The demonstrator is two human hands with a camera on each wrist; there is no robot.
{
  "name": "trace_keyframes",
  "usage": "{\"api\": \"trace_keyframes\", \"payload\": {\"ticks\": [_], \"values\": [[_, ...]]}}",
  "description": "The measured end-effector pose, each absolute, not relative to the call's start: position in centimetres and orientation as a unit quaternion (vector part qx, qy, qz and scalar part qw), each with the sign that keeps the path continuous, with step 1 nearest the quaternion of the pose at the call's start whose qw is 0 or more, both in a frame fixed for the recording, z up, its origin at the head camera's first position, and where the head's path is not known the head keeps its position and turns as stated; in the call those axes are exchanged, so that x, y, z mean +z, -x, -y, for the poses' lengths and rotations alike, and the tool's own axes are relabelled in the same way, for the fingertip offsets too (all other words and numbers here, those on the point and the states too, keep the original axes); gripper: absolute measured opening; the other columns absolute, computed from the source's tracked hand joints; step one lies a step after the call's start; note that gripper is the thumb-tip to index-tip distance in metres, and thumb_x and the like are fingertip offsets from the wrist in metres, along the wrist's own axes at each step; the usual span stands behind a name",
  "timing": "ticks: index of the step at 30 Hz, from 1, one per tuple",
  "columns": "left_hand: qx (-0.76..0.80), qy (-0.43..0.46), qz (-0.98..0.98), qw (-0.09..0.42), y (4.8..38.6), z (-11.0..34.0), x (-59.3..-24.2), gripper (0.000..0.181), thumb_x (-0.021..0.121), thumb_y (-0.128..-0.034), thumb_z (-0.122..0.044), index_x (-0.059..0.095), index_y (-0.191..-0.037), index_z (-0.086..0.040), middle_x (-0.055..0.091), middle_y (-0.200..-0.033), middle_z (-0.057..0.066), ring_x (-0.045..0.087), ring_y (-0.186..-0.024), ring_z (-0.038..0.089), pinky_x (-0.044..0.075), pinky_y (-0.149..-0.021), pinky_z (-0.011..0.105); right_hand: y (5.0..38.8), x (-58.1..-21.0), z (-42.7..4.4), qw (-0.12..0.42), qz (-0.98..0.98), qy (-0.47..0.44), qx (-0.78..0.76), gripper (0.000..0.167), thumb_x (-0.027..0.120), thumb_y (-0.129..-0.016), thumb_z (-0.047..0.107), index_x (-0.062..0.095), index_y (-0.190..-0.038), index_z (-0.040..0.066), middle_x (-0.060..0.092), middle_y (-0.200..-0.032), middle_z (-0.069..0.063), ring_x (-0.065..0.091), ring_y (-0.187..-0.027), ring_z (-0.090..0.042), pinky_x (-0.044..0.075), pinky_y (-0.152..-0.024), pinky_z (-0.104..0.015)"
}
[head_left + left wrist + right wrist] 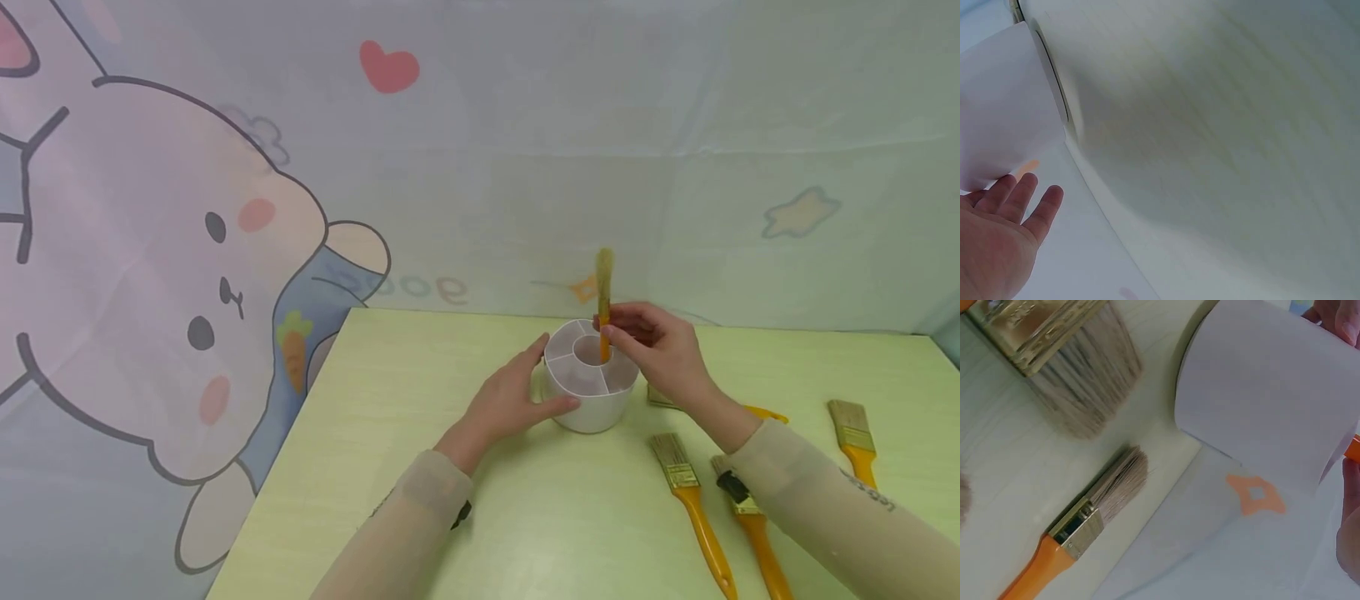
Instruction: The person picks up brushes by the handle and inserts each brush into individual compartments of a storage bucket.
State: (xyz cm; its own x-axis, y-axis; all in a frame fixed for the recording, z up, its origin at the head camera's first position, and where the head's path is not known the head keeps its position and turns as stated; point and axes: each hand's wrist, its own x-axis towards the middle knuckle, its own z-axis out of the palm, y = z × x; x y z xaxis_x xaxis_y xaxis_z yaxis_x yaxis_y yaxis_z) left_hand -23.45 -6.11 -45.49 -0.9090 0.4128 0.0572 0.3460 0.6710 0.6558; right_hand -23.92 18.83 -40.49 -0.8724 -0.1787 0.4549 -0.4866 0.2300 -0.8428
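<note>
A white round divided organizer (588, 414) stands on the table, with a central ring and outer compartments. My left hand (504, 404) holds it from the left, thumb across the front and fingers along the far side. Upright in my right hand (667, 354) is a paintbrush (604, 283) with an orange handle, pinched between thumb and fingers, bristles up. Its handle end lies at the right side of the central ring; how deep it reaches, I cannot tell. In the right wrist view, only an orange bit of handle (1353, 449) shows beside the organizer's wall (1266, 394).
Several orange-handled brushes lie on the right: one (693, 508) in front of the organizer, another (761, 542) partly under my right sleeve, and a third (855, 437) farther right. A patterned cloth (487, 167) hangs behind the pale green table (420, 367).
</note>
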Motion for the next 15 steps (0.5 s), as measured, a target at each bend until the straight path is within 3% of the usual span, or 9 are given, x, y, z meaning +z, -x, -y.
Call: {"api": "trace_keyframes", "payload": {"ticks": [4,15], "values": [[0.348,-0.206,-0.913,0.050,23.4,6.1,-45.4,0.109,0.078,-0.0906,-0.065,0.021,-0.173,-0.020,0.041,-0.170,0.003,0.046,-0.152,0.023,0.042,-0.124,0.046,23.9,-40.8,-18.9,0.143,0.782,-0.229,0.562,0.024,0.075,-0.097,-0.004,0.073,-0.121,-0.006,0.077,-0.111,-0.027,0.074,-0.096,0.002,0.061,-0.086,-0.015],[0.351,-0.207,-0.912,0.050,23.3,6.1,-45.4,0.109,0.078,-0.0912,-0.064,0.021,-0.173,-0.020,0.042,-0.169,0.003,0.046,-0.152,0.023,0.043,-0.124,0.046,24.2,-41.7,-19.0,0.182,0.808,-0.256,0.499,0.026,0.082,-0.089,-0.008,0.075,-0.114,-0.004,0.079,-0.104,-0.018,0.070,-0.089,0.009,0.060,-0.080,-0.012]]}}
